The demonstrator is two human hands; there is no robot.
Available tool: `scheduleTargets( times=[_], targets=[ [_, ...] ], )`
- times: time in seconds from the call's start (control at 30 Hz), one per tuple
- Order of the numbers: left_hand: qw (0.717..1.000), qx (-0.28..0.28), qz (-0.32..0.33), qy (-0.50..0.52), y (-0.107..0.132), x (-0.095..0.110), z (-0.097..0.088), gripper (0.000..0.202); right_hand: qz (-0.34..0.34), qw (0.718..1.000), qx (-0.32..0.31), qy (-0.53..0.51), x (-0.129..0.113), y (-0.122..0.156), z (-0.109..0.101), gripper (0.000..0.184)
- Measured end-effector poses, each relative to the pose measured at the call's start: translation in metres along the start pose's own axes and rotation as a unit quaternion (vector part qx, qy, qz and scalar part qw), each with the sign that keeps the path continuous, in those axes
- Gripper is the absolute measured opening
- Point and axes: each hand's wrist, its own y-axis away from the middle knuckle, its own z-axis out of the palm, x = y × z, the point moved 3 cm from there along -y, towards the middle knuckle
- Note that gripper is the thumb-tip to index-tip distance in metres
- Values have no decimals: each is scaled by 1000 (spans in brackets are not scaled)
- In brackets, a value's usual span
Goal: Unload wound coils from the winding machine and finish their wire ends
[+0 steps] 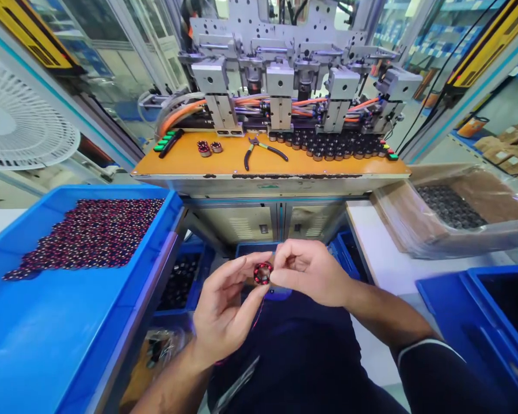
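Observation:
A small ring-shaped motor stator with red windings and a dark core is held up in front of my body. My left hand grips it between thumb and fingertips from the left, its other fingers curled loosely. From the right, my right hand pinches the stator's edge with thumb and forefinger. A thin reddish wire hangs below the stator. Whether the right fingertips also hold a wire end is too small to tell.
A blue tray of many stators stands at left. Ahead, an orange machine bench carries cutting pliers, a few stators and rows of dark parts under metal clamps. A plastic-lined carton sits at right.

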Motion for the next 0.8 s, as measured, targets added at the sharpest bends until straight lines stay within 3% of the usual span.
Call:
scheduleTargets(
  times=[0.13,0.27,0.37,0.57,0.67,0.8],
  targets=[
    [999,49,-4,7,-1,-2,-3,72,-21,999,43,-26,11,5,14,30],
    [994,81,-61,37,-1,-5,-9,61,-6,997,61,-43,24,17,17,33],
    [993,70,-71,59,-1,-5,-11,63,7,998,42,-35,23,20,12,30],
    [999,4,-15,44,0,2,-3,78,-17,999,21,-19,6,8,6,30],
    [996,4,-48,71,4,2,-2,77,-5,998,24,-53,10,11,10,28],
    [984,4,-135,118,7,0,-3,55,-14,998,31,-45,17,21,9,29]
  ],
)
